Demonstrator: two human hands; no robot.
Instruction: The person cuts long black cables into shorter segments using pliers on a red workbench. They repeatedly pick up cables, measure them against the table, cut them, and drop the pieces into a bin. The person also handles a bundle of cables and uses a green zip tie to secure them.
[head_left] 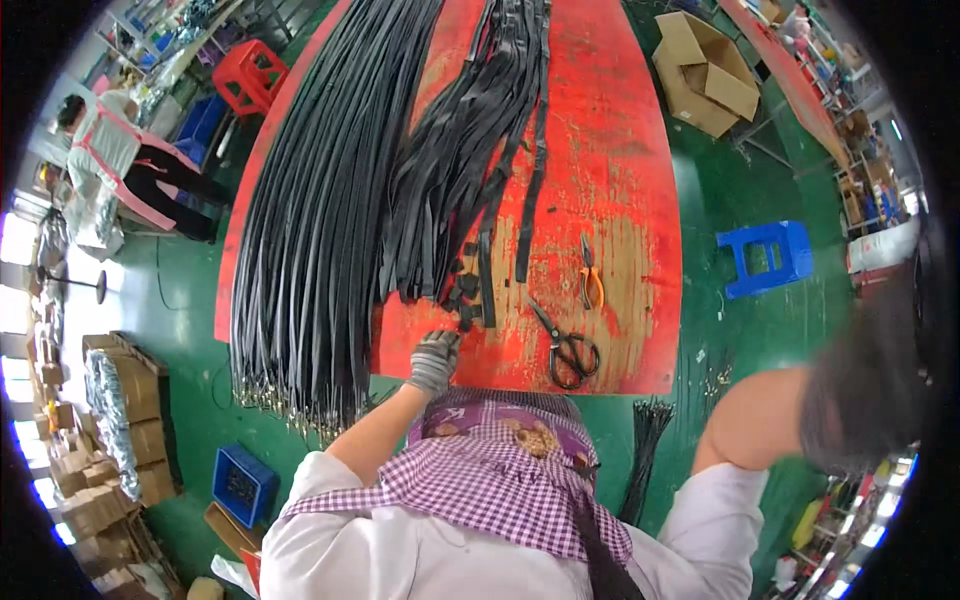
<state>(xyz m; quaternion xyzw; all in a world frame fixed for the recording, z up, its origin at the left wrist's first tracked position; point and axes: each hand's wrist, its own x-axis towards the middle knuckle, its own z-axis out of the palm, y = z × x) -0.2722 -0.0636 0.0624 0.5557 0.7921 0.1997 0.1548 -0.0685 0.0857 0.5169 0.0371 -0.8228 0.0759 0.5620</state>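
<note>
Head view. Left hand (435,362), grey knit glove, reaches onto the near edge of the red table (620,200), fingers curled down on small black cut pieces (463,295) lying just at 12–1 o'clock of it; whether it pinches one, cannot tell. The pieces sit at the near ends of the loose black straps (470,150), which run away toward 12 o'clock. At 10 o'clock of the left hand, a big bundle of long black straps (310,200) lies lengthwise and overhangs the near table edge, metal clips at its hanging ends. Right hand (860,380) raised close to the camera at 3 o'clock, blurred, dark glove; its state cannot be told, well apart from the table things. Black scissors (568,348) at 3 o'clock of the left hand, near the table's front edge. Orange-handled pliers (590,275) just beyond the scissors at 12 o'clock. Bare table room lies right of the pliers out to the right edge. Green floor (750,330) around; blue stool (768,255) at 3 o'clock off the table, cardboard box (705,75) at 1 o'clock, red stool (250,72) at 11 o'clock, another person (120,160) at 10 o'clock.
</note>
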